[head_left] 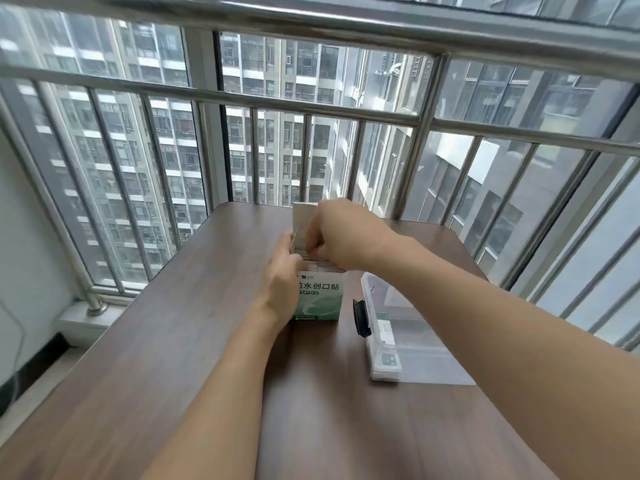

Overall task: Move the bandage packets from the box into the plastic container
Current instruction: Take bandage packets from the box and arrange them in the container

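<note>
A white and green bandage box point(320, 296) stands upright in the middle of the brown table, its lid flap point(302, 223) raised at the back. My left hand point(282, 275) grips the box's left side. Over the open top, my right hand point(341, 237) reaches down with curled fingers pinching bandage packets point(318, 263) that stand packed inside. To the right of the box lies a clear plastic container point(398, 327) with a black latch, and a few packets point(386, 344) lie along its near left side.
The brown table point(194, 334) stands against a steel balcony railing point(311, 109) with glass behind it. A ledge and a wall lie to the left. My right forearm crosses above the container's right part.
</note>
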Motion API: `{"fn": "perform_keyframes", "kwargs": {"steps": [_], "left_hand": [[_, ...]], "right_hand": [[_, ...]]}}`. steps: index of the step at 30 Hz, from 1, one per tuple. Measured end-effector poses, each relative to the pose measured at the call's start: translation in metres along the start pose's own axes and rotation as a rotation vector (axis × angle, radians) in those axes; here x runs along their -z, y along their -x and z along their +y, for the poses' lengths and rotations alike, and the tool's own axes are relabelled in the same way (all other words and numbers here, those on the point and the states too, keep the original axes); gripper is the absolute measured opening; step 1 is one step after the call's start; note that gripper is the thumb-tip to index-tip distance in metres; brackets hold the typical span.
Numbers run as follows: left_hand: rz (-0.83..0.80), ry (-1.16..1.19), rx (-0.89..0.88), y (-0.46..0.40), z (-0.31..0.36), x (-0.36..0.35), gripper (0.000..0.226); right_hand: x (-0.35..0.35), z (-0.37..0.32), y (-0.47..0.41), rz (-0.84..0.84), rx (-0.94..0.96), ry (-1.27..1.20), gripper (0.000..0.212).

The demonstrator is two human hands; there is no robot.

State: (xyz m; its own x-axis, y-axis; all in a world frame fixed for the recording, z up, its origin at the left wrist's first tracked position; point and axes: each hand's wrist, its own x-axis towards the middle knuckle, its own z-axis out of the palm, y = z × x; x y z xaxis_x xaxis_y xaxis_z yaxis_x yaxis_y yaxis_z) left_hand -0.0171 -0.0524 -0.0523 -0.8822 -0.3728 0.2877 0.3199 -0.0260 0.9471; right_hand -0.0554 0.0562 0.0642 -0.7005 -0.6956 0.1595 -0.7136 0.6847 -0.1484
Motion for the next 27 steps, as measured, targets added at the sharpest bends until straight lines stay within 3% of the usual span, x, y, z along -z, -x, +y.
{"fn": "perform_keyframes", "kwargs": {"steps": [12,18,23,27], "left_hand": [[0.043,-0.075,0.029,-0.002,-0.004,-0.004,0.03],[0.069,-0.04,0.053,0.0,0.002,-0.003,0.059],[0.068,-0.004,0.055,0.001,0.005,-0.005,0.051],[0.063,-0.026,0.064,0.002,0.006,-0.007,0.051]], "right_hand": [[0.0,0.004,-0.013,-0.122,0.04,0.002,0.008],[0.009,0.018,-0.009,-0.05,-0.018,-0.283,0.009],[0.012,0.029,-0.003,-0.104,-0.084,-0.434,0.014],[0.009,0.032,-0.003,-0.031,-0.091,-0.465,0.012]]}}
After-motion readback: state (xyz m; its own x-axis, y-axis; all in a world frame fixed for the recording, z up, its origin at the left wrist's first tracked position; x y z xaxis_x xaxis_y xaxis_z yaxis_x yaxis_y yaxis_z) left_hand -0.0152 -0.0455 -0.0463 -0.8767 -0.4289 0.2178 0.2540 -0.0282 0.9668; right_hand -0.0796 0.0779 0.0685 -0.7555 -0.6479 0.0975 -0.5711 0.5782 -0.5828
